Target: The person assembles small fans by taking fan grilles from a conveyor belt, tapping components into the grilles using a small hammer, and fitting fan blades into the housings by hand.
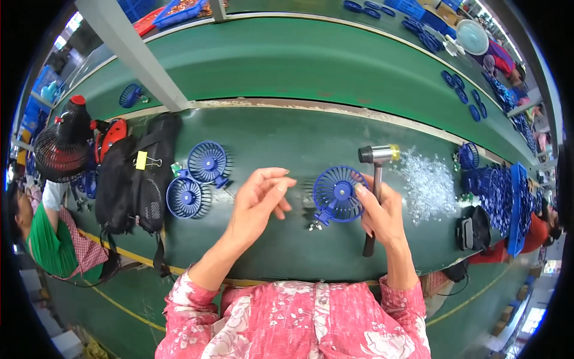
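My right hand [385,212] holds a small round blue fan guard [339,190] by its right rim, with the thumb over the edge. The same hand also keeps a mallet [377,157] with a dark handle, its black and yellow faced head upward. Small pale parts hang by the guard's lower left end. To the left, my left hand [258,200] is in the air above the table, apart from the guard. Its fingers are loosely bent and apart, with nothing visible in them. Two more blue fan guards [207,163] lie on the table further left, with a small green-and-white part beside them.
A pile of small clear pieces [426,185] covers the table right of the mallet. Many blue guards are stacked by a blue crate [518,209] at far right. A black bag [140,173] and a black fan [63,143] stand left. A green conveyor belt [287,66] runs behind; co-workers sit both sides.
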`<state>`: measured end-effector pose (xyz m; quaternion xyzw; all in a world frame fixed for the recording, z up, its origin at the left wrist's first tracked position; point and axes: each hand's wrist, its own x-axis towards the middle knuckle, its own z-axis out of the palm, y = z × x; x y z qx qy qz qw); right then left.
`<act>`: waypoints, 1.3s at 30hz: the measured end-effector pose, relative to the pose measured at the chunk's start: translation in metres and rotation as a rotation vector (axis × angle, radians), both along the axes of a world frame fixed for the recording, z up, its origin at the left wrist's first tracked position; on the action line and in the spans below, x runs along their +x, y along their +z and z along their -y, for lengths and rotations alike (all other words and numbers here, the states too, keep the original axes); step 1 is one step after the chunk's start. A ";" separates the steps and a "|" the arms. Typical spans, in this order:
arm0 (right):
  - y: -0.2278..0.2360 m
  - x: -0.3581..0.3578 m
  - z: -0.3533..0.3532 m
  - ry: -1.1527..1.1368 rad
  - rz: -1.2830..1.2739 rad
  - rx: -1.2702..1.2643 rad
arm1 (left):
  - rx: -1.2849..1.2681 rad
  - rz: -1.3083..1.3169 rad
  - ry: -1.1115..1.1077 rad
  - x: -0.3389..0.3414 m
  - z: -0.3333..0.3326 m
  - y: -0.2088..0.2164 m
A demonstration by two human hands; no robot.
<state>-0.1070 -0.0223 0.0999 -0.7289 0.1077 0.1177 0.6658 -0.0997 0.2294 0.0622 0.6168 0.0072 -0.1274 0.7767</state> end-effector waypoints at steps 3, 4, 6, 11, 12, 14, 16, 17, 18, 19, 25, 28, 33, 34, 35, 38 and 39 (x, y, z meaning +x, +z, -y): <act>0.002 0.005 0.002 0.008 -0.034 0.000 | 0.030 -0.179 -0.190 -0.002 0.003 0.003; 0.004 0.006 0.002 0.020 -0.049 0.033 | -0.008 -0.217 -0.239 -0.003 0.007 0.001; 0.002 0.010 0.002 0.019 -0.040 0.016 | -0.050 -0.265 -0.302 -0.006 0.014 0.001; 0.001 0.018 0.000 0.073 -0.024 -0.001 | -0.224 -0.403 -0.381 -0.007 0.030 -0.001; 0.001 0.020 -0.001 0.085 -0.017 -0.003 | -0.225 -0.406 -0.382 -0.007 0.033 0.000; 0.002 0.023 -0.001 0.091 -0.017 -0.024 | -0.292 -0.424 -0.443 -0.005 0.040 0.003; 0.003 0.026 -0.002 0.101 -0.017 -0.042 | -0.353 -0.442 -0.447 -0.006 0.045 0.001; 0.004 0.027 -0.004 0.116 -0.009 -0.074 | -0.414 -0.455 -0.448 -0.007 0.047 -0.001; 0.004 0.029 -0.006 0.131 -0.002 -0.106 | -0.413 -0.460 -0.447 -0.008 0.047 -0.003; 0.003 0.030 -0.007 0.128 -0.005 -0.106 | -0.439 -0.450 -0.428 -0.009 0.048 -0.006; -0.014 0.014 -0.012 0.095 0.181 -0.314 | -0.592 -0.496 -0.248 -0.009 0.048 -0.009; -0.022 -0.016 -0.021 0.065 0.012 0.047 | -0.668 -0.504 -0.155 -0.006 0.050 -0.007; -0.018 -0.025 -0.021 0.164 -0.042 -0.002 | -0.598 -0.487 -0.094 -0.005 0.049 -0.008; -0.020 -0.026 -0.020 0.175 -0.009 0.053 | -0.584 -0.495 -0.084 -0.005 0.049 -0.010; -0.018 -0.025 -0.018 0.185 0.018 -0.067 | -0.583 -0.494 -0.087 -0.005 0.048 -0.011; -0.011 -0.022 -0.013 0.206 0.017 -0.185 | -0.528 -0.429 -0.097 -0.006 0.048 -0.011; -0.009 -0.022 -0.012 0.203 0.020 -0.186 | -0.470 -0.390 -0.088 -0.007 0.049 -0.009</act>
